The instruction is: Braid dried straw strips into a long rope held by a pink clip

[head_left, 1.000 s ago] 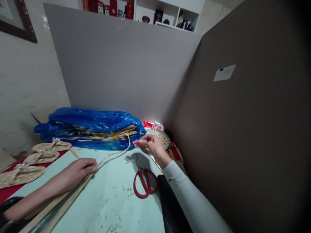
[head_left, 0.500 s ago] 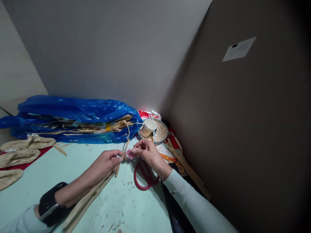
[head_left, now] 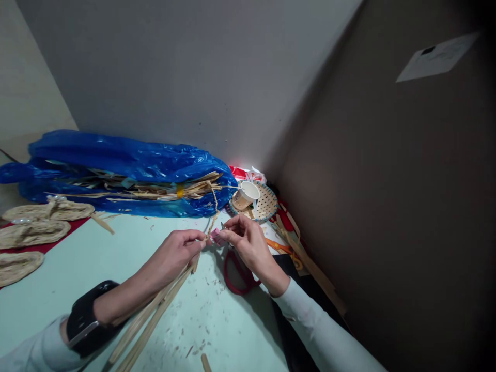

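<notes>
My left hand (head_left: 186,247) is closed, its thumb and forefinger pinching a thin braid of dried plant fibre (head_left: 213,223). Long loose strands (head_left: 149,323) trail from under that hand towards the near edge of the view. From the pinch the braid runs up towards the blue bag. Just right of it, my right hand (head_left: 248,243) pinches a small pink piece (head_left: 216,235), with a dark pointed tip by the fingers; its exact kind is unclear. The pink piece is close beside the braid; I cannot tell if they touch. Red-handled scissors (head_left: 232,281) lie under my right hand.
A blue plastic bag (head_left: 116,150) with bundled dry fibre lies along the wall. A paper cup (head_left: 247,194) stands on a woven basket (head_left: 267,201). Orange scissors (head_left: 277,246) lie at the right. Woven sandals (head_left: 50,211) rest at the left. Scraps litter the pale green tabletop (head_left: 170,341).
The view has shifted, so most things now appear further right and slightly higher. Both hands keep their grips; the right hand's fingers have turned slightly around the pink piece.
</notes>
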`<state>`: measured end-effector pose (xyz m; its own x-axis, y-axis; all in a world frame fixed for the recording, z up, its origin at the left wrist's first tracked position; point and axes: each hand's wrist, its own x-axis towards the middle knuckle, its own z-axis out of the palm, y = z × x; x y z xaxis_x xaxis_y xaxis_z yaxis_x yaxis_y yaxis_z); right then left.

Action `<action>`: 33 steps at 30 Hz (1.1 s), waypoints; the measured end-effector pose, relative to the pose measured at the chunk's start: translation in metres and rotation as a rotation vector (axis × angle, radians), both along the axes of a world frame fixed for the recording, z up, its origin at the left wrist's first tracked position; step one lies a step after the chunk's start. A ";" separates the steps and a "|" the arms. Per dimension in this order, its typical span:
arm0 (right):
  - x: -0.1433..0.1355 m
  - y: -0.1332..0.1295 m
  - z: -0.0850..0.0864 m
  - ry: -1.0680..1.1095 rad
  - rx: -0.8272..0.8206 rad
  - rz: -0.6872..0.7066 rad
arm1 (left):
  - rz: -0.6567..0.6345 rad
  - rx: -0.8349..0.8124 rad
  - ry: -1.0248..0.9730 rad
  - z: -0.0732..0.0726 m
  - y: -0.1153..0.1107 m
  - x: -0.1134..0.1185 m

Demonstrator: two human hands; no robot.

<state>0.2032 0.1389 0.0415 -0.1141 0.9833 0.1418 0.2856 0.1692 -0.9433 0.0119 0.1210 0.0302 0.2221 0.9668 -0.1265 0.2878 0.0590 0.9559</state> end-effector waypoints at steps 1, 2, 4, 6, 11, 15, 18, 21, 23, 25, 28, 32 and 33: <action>0.000 -0.001 0.001 -0.002 0.001 -0.008 | -0.002 0.002 0.005 -0.002 0.000 0.000; 0.000 -0.001 0.002 -0.002 -0.001 -0.013 | -0.003 0.004 0.011 -0.004 0.000 0.001; 0.000 -0.002 0.003 -0.002 -0.004 -0.015 | -0.001 0.008 0.023 -0.007 -0.001 0.002; 0.000 -0.002 0.002 -0.004 -0.002 -0.014 | 0.005 0.013 0.035 -0.010 -0.001 0.003; -0.002 -0.001 -0.001 -0.010 0.014 -0.024 | 0.026 0.027 0.039 -0.014 0.000 0.004; -0.003 0.000 -0.001 -0.005 0.017 -0.022 | 0.046 0.027 0.020 -0.016 0.001 0.005; -0.003 0.000 -0.001 0.006 0.007 -0.023 | 0.048 0.010 -0.008 -0.016 -0.001 0.007; -0.002 -0.002 -0.001 0.017 0.002 -0.023 | 0.081 -0.014 -0.041 -0.012 -0.003 0.009; 0.000 -0.003 0.000 0.018 0.007 -0.029 | 0.122 -0.027 -0.063 -0.007 -0.004 0.011; 0.002 -0.005 0.002 0.018 0.016 -0.038 | 0.160 -0.038 -0.081 -0.001 -0.005 0.012; 0.004 -0.008 0.004 0.024 0.030 -0.044 | 0.181 -0.058 -0.102 0.007 -0.007 0.014; 0.001 -0.010 0.003 0.037 0.039 -0.051 | 0.177 -0.085 -0.111 0.009 -0.009 0.017; 0.000 -0.010 0.003 0.039 0.040 -0.052 | 0.177 -0.088 -0.112 0.008 -0.009 0.017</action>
<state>0.2031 0.1285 0.0441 -0.0569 0.9813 0.1841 0.2582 0.1926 -0.9467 0.0292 0.1118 0.0381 0.0673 0.9783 -0.1962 0.1574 0.1837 0.9703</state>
